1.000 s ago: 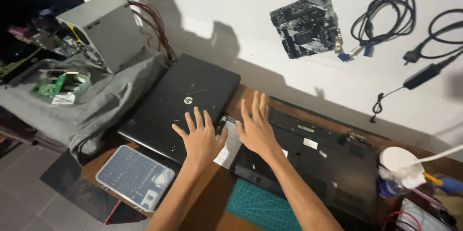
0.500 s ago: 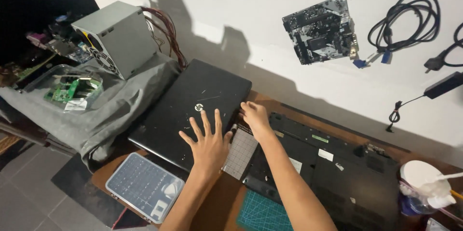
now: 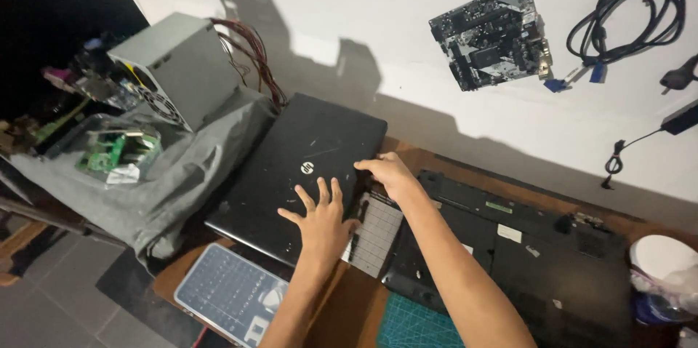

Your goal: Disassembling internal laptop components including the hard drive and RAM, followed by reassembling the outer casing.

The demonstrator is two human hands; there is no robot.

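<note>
Pressing my left hand [image 3: 323, 218] flat, fingers spread and closing on nothing, I am resting it on the lid of the closed black laptop [image 3: 302, 170], near that lid's right-hand edge. My right hand [image 3: 389, 173] is lying beside it with its fingers curled over the same edge of the lid; whether they are actually clamping the edge I cannot tell. The closed black laptop is lying at an angle on the brown worktop [image 3: 363, 308], its far left corner overlapping a grey cloth [image 3: 174, 181]. Just right of my hands a pale gridded panel [image 3: 374, 235] is lying between the lid and a second, opened-up dark laptop base [image 3: 523, 253]. A grey power supply box [image 3: 178, 64] with trailing wires is sitting on the cloth, with a green circuit board [image 3: 116, 152] near it. A light tablet-shaped pad [image 3: 229, 293] is lying at the worktop's near left corner, and a green cutting mat [image 3: 414, 326] is showing by my right forearm. A motherboard [image 3: 491, 32] and coiled black cable [image 3: 629, 13] are hanging on the white wall.
</note>
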